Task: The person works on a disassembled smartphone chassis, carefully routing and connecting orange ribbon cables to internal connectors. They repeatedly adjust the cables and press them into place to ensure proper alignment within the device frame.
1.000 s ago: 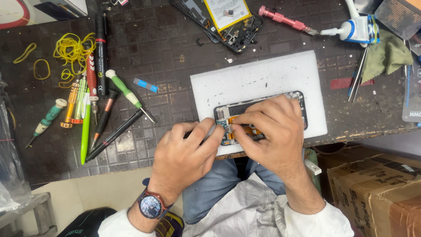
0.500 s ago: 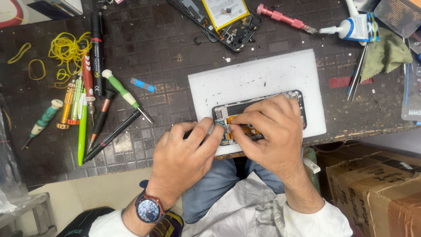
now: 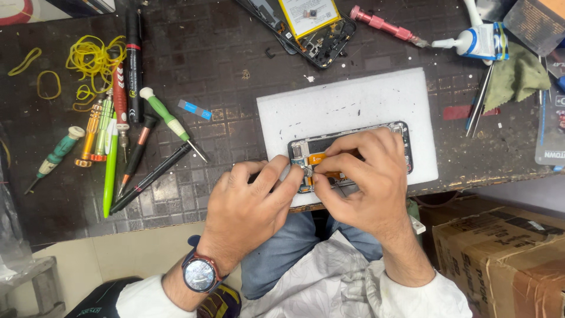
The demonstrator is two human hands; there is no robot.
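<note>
Both hands pinch at the opened phone [image 3: 353, 154] on the white mat [image 3: 347, 112] by the desk's near edge: left hand [image 3: 250, 209] steadies, right hand [image 3: 368, 182] grips the orange flex; I'd go gently.

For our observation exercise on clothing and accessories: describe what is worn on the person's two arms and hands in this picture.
Both arms wear white long sleeves pushed back above the wrists. The left hand has a round wristwatch with a dark strap and reddish bezel on its wrist. The right hand is bare, with no watch visible. No gloves on either.
</note>
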